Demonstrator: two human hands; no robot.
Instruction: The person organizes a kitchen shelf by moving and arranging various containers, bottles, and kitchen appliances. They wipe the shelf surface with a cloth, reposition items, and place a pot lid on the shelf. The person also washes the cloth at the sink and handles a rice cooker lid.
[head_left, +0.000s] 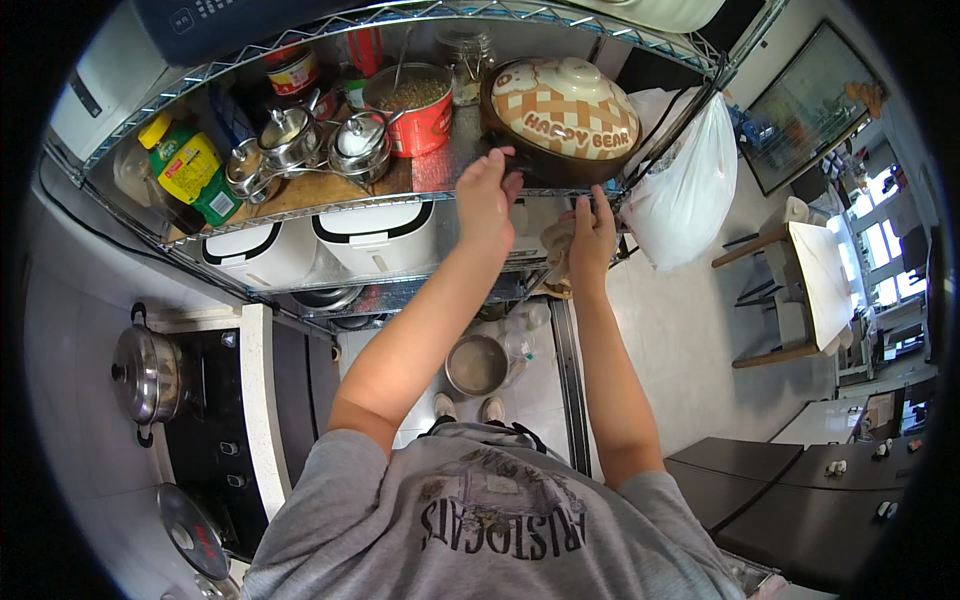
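Observation:
A brown ceramic casserole pot (559, 166) sits on the wire rack's upper visible shelf, its checked, bear-printed lid (562, 112) in place. My left hand (486, 196) is at the pot's near left side, thumb and fingers around its short dark handle (519, 163). Lower and to the right, my right hand (592, 234) holds a crumpled beige cloth (556, 244) against the palm. Its raised fingertips reach the shelf edge just under the pot; whether they touch the pot is unclear.
Left of the pot stand a red tub (424, 124), glass seasoning jars (360, 146) and a green-and-yellow bottle (191, 172). A white plastic bag (686, 187) hangs at the rack's right end. White bins (375, 240) fill the shelf below. A metal basin (477, 365) rests on the floor by my feet.

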